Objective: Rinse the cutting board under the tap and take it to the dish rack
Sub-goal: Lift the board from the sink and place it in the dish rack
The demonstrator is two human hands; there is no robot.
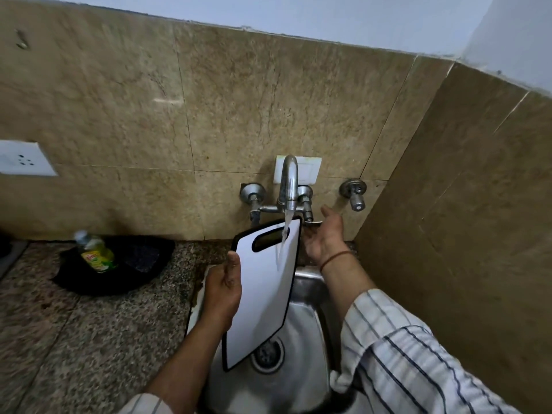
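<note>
The white cutting board [263, 294] is held tilted directly below the tap [289, 180], handle slot uppermost. This is probably so the running water [283, 239] strikes near its top edge and sheets down its face into the steel sink [310, 324] under the tap. The left hand [222, 289] grips the board's left edge, thumb pressed on the front face, the other fingers hidden behind. The right hand [325, 237] hovers just right of the tap, palm up, fingers loosely spread, holding nothing. No dish rack shows.

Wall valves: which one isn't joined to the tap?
The rightmost valve, alone on the wall past the right hand; the left valve and middle valve flank the tap on its crossbar.
</note>
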